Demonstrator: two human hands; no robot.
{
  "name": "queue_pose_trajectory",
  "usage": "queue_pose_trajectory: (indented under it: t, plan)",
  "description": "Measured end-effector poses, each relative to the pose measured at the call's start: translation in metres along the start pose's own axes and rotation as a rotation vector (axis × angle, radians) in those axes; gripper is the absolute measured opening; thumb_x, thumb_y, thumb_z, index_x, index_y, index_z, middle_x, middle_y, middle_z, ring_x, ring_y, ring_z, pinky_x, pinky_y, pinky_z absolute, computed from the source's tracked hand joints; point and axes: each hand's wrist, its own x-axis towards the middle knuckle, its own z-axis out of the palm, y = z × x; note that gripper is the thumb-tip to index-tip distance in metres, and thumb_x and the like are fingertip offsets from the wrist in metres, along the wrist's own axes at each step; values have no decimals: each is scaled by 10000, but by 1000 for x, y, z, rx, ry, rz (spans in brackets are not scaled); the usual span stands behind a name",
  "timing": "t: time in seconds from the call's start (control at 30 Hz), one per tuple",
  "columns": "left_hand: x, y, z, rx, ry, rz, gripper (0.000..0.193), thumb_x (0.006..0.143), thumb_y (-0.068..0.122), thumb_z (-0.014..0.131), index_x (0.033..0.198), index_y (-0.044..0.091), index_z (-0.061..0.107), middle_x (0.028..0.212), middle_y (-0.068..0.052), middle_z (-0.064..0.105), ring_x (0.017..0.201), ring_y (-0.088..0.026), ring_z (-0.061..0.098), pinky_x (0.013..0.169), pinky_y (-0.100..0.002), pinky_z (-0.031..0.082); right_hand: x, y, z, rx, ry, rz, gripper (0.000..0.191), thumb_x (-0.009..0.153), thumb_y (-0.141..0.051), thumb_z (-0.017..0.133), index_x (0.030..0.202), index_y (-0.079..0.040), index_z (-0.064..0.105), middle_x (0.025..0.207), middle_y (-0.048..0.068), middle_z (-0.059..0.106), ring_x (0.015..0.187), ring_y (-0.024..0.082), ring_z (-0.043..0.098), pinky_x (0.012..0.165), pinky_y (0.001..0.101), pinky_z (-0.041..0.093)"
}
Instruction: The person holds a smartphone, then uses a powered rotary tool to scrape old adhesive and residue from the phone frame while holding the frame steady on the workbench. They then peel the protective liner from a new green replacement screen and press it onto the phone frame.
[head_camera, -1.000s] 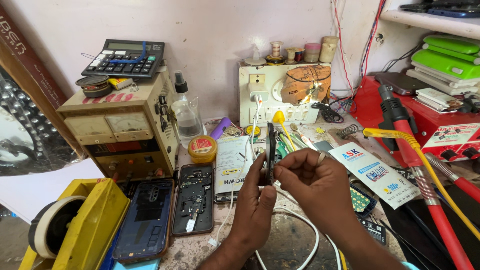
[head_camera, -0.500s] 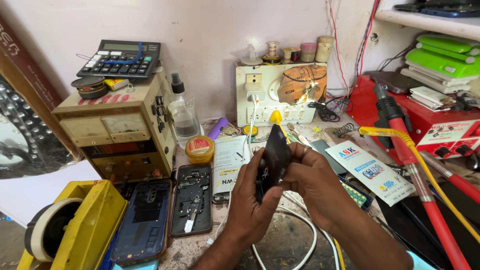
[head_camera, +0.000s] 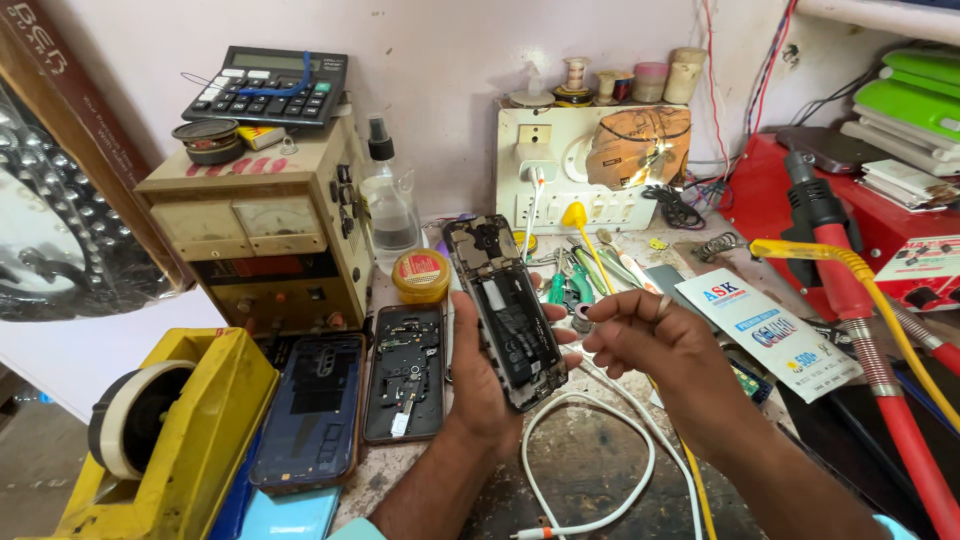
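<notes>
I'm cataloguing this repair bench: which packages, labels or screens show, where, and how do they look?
Printed card: right of right hand, white and blue rectangle.
Round tin: behind left hand, yellow, red lid label.
Calculator: atop beige power supply, dark, grey display.
Opened phone: in left hand, no screen showing.

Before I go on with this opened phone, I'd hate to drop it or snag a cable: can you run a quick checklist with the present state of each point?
1. Left hand grips the opened phone from behind: ok.
2. Phone's insides face the camera, battery visible: ok.
3. Right hand beside the phone, fingers near its edge; whether they pinch a small part: cannot tell.
4. White cable loops on the bench right under the phone: not ok.
5. Two other opened phones lie flat, apart from both hands: ok.
</notes>
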Motion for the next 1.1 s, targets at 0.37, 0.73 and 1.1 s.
queue_pose_trajectory:
  t: [0.37,0.73,1.1]
  plan:
    - [-2,-8,-10,238,-30,139,682,949,577,569,1392,62,513,1300,-103,634,1174,-220,627,1003,-381,524,-8,2,31,-359,-130,65,1145,570,-389,933,1520,-147,341,1333,88,639,1129,213,702,1004,371,571]
    - [0,3,-6,259,-11,147,601,889,334,751,1365,38,532,1365,-99,613,1271,-216,604,1043,-416,541,-5,-1,13,-16,-89,254,1028,560,-153,923,1458,-122,423,1220,127,651,1101,217,660,968,365,575]
    - [0,4,-11,333,18,175,685,874,412,766,1378,6,541,1273,-98,657,1119,-170,653,963,-366,542,-3,3,11,43,-8,190,1017,582,-111,916,1457,-105,399,1210,159,664,1042,203,672,886,361,613]
